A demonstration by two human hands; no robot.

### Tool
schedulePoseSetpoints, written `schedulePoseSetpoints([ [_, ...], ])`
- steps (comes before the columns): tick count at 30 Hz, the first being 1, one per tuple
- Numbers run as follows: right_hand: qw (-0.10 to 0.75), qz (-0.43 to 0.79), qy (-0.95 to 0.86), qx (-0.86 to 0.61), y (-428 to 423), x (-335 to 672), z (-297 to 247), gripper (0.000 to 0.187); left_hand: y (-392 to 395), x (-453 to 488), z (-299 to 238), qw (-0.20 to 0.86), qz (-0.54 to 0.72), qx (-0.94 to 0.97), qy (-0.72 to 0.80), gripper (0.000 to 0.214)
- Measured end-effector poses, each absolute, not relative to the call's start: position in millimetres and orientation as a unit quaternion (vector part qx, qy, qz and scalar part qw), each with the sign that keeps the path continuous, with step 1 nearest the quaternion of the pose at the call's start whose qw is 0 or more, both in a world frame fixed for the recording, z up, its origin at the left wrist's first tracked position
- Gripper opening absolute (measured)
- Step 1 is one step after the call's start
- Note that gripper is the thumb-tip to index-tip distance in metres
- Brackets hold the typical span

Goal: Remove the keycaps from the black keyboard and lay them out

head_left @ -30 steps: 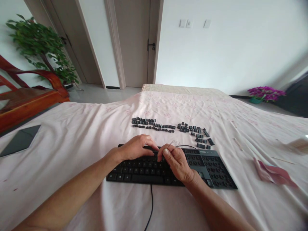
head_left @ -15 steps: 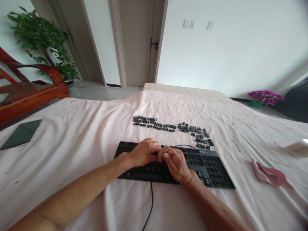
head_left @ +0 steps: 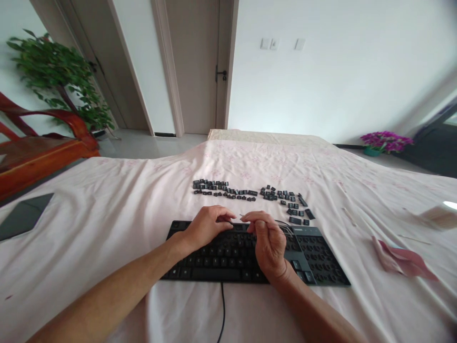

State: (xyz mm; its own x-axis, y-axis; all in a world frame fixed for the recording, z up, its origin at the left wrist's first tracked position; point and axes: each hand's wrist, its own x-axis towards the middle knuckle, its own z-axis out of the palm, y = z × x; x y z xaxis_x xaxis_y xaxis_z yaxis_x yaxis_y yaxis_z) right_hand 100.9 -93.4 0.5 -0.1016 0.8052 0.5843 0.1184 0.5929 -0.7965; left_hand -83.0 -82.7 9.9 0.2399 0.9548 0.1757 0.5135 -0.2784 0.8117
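A black keyboard (head_left: pixel 217 273) lies on the cloth below both hands. Its right-hand number block has lost its keycaps, while many caps remain on the left and middle. My left hand (head_left: pixel 207 227) is over the upper rows, thumb and fingers closed on a small dark piece that looks like a keycap (head_left: pixel 231 223). My right hand (head_left: pixel 269 240) is curled just to its right, a small gap between them. Thin pale wire loops of what looks like a keycap puller (head_left: pixel 287 230) stick out past its fingers. Loose keycaps (head_left: pixel 212 186) lie in rows beyond the keyboard.
A pale pink cloth (head_left: pixel 117 205) covers the table. A dark tablet (head_left: pixel 24 216) lies at left, a pink cloth strip (head_left: pixel 403 262) and cotton swabs (head_left: pixel 350 216) at right. The keyboard's cable (head_left: pixel 223 312) runs toward me. A wooden chair (head_left: pixel 53 143) stands at far left.
My hands, touching over the keyboard before, have come apart. The right hand has turned and wire loops now show beside it. The view has shifted slightly.
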Motion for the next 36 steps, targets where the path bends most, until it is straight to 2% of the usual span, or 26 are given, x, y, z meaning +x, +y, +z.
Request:
schedulePoseSetpoints([
  [6, 0.602, 0.368, -0.585, -0.399, -85, 98, -2, 0.035, -15, -102, 13, 0.309, 0.433, 0.642, 0.553, 0.017],
  [11, 0.585, 0.382, -0.6, -0.389, -85, 100, -6, 0.035, 42, -98, 12, 0.193, 0.32, 0.694, 0.616, 0.014],
  [16, 0.578, 0.403, -0.591, -0.392, -84, 99, -7, 0.035, 72, -84, 7, 0.165, 0.251, 0.709, 0.637, 0.014],
  [27, 0.556, 0.417, -0.595, -0.404, -82, 100, -2, 0.04, 93, -76, 1, 0.135, 0.136, 0.694, 0.694, 0.013],
  [36, 0.557, 0.428, -0.589, -0.4, -83, 100, 0, 0.039, 91, -75, 2, 0.111, 0.122, 0.696, 0.699, 0.013],
])
